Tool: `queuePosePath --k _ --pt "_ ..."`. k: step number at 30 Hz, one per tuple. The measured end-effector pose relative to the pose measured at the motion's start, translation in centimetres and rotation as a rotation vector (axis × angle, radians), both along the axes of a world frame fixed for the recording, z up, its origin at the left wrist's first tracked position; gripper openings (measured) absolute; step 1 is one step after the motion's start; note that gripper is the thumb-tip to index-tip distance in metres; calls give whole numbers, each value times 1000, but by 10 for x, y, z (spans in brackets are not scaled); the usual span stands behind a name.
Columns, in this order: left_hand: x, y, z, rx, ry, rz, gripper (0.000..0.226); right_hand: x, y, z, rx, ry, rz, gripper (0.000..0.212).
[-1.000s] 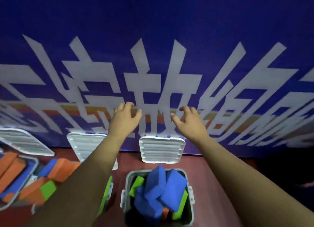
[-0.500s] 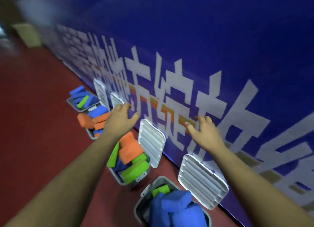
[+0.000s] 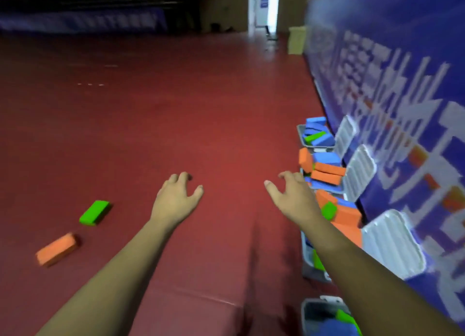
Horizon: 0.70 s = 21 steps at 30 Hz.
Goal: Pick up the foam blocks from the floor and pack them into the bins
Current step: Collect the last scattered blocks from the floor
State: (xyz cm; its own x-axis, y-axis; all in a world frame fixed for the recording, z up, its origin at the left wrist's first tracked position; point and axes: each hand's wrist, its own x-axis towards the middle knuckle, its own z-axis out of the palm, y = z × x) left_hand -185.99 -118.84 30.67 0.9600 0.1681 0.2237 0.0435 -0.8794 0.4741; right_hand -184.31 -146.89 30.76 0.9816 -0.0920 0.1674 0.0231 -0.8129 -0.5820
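Shows left hand [image 3: 176, 199] and right hand [image 3: 292, 197] stretched over red floor [image 3: 176, 109], fingers loosely spread, grasping nothing. Shows green foam block [image 3: 94, 212] and orange foam block [image 3: 56, 249] on floor at left, packed bins [image 3: 320, 149] along blue banner [image 3: 402, 33] at right.

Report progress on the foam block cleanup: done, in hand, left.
Done: the bins along the banner hold heaps of blue, orange and green blocks. In hand: nothing; left hand and right hand are empty, fingers spread. Left: a green block and an orange block lie on the red floor at left; the white lids lean against the banner.
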Motion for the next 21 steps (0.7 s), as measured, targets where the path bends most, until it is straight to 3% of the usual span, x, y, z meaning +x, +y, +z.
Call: queuePosePath --k 3,13,21 --pt "-34 93 -14 -19 14 154 59 15 99 0 -40 14 165 51" --pt "-97 368 -43 -30 53 521 39 28 412 -22 -81 75 539 52" --pt "-67 516 -40 -72 70 593 41 71 551 -38 -121 110 607 51"
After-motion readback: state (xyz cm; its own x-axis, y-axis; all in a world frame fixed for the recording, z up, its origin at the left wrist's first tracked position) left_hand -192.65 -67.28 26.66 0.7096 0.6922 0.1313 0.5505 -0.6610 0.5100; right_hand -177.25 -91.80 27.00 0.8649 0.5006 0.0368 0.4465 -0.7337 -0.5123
